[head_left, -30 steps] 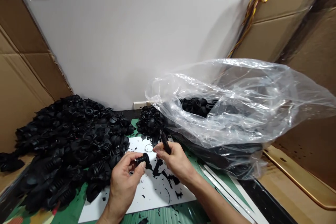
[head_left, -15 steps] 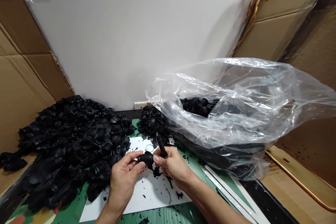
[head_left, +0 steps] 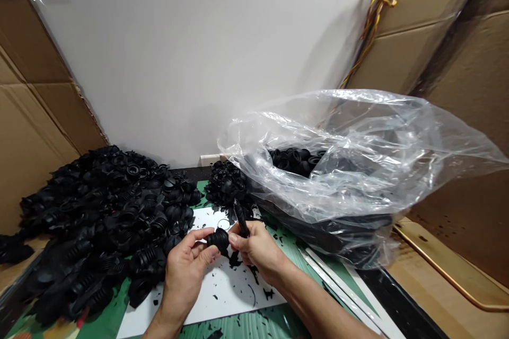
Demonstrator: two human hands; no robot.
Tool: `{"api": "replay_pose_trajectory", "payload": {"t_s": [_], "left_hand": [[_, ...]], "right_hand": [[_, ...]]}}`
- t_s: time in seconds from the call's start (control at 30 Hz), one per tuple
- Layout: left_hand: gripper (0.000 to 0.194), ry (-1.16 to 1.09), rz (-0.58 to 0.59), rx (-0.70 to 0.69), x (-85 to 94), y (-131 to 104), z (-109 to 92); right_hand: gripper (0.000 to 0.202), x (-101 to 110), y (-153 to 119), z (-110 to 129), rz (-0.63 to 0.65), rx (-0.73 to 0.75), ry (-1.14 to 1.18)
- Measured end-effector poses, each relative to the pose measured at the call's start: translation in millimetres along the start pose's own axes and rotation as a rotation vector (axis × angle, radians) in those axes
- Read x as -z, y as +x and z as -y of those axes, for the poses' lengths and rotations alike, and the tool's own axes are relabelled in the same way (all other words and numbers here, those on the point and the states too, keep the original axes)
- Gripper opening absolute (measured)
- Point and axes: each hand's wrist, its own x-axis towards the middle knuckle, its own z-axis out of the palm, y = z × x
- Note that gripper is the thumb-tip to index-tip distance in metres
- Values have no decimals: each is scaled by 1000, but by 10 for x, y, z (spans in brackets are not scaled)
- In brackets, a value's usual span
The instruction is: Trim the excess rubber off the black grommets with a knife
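Observation:
Between the thumb and fingers of my left hand (head_left: 189,267) is a black ribbed rubber boot (head_left: 217,240), held over a white sheet (head_left: 210,296). My right hand (head_left: 256,249) is closed round a slim black pen-shaped tool (head_left: 240,217), which points up and away; its working end cannot be made out. The right thumb and fingertips meet the boot's right side. Black scraps and a thin curved strip (head_left: 252,294) lie on the sheet below the hands.
To the left rises a big pile of black ribbed rubber parts (head_left: 119,206). Behind the hands is a heap of black scraps (head_left: 226,183). A clear plastic bag (head_left: 358,190) of black parts stands at right, beside white strips (head_left: 338,286) and a gold phone-shaped object (head_left: 449,265).
The view has shifted slightly, so everything sits a little further left. Both hands keep their hold, and the boot looks slightly turned between them.

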Motion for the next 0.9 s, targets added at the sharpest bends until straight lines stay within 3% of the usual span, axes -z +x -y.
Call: {"api": "replay_pose_trajectory", "payload": {"t_s": [0.2, 0.37, 0.53, 0.73, 0.9], "left_hand": [[39, -25, 15, 45, 15, -7, 4], [37, -20, 149, 148, 14, -11, -20], [38, -33, 168, 207, -6, -31, -65], [38, -84, 165, 225, -5, -54, -110], [32, -266, 215, 228, 17, -32, -117]], "right_hand": [[23, 3, -4, 31, 1, -33, 24], [34, 15, 12, 43, 118, -130, 107], [38, 20, 39, 17, 169, -166, 136], [34, 5, 21, 45, 176, -171, 139], [29, 35, 13, 67, 128, -114, 143]]}}
